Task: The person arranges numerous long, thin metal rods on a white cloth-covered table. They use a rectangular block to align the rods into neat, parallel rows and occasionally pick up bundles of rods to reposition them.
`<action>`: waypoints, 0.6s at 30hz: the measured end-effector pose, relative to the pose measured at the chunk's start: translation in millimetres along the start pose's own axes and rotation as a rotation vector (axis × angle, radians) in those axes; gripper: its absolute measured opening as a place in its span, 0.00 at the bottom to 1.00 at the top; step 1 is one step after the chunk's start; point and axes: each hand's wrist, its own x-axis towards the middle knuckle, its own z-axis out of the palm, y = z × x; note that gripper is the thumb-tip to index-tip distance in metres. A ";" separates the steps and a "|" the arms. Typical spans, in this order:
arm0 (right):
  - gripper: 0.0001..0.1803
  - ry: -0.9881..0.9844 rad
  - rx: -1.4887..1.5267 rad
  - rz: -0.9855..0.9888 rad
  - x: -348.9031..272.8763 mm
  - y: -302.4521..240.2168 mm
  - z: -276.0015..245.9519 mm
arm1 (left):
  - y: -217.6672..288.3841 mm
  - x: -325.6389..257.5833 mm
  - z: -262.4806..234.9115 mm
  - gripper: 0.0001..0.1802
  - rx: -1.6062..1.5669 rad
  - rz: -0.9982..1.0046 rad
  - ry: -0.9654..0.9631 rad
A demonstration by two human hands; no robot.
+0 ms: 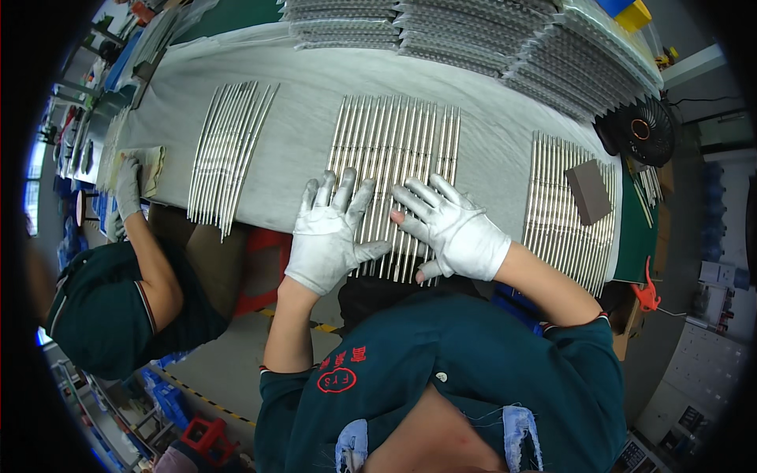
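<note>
While thin shiny metal rods (394, 150) lie side by side on grey cloth (307, 87), my left hand (331, 232) rests flat, fingers spread; my right hand (453, 229) likewise presses open-palmed.

- A long worktop (489, 169) draped in pale grey cloth runs across the upper half of the frame, curving with the lens.
- A green mat (631, 236) shows at its right end, and green surface again at the upper left edge.
- A black round fan (643, 130) stands at the upper right.
- A grey floor (229, 363) with a yellow-and-black striped line fills the lower left.
- A red stool (256, 272) sits under the worktop's near edge.
- Blue crates (162, 394) lie at the lower left.
- Bright daylight enters at the far left rim.
- A pale cabinet (694, 370) stands at the lower right.
</note>
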 end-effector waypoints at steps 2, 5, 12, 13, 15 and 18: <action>0.57 -0.007 -0.007 0.014 -12.9 2.8 -0.1 | 1.1 0.6 -1.5 0.58 -0.009 -0.007 -0.008; 0.56 -0.057 -0.009 0.081 -33.6 5.3 -6.1 | 2.4 1.3 -3.7 0.58 -0.029 -0.016 -0.018; 0.58 -0.099 0.000 0.120 -40.8 4.0 -9.7 | 3.2 1.1 -0.9 0.56 -0.034 -0.004 0.002; 0.57 -0.074 -0.003 0.111 -36.6 2.8 -8.7 | 3.0 1.0 -1.4 0.56 -0.029 0.001 0.011; 0.56 -0.028 0.006 0.067 -25.1 1.5 -3.8 | 3.5 1.4 -2.2 0.56 -0.023 -0.002 0.004; 0.55 0.016 0.025 0.018 -8.3 -6.2 2.2 | 5.0 2.5 -0.5 0.54 -0.019 0.001 0.048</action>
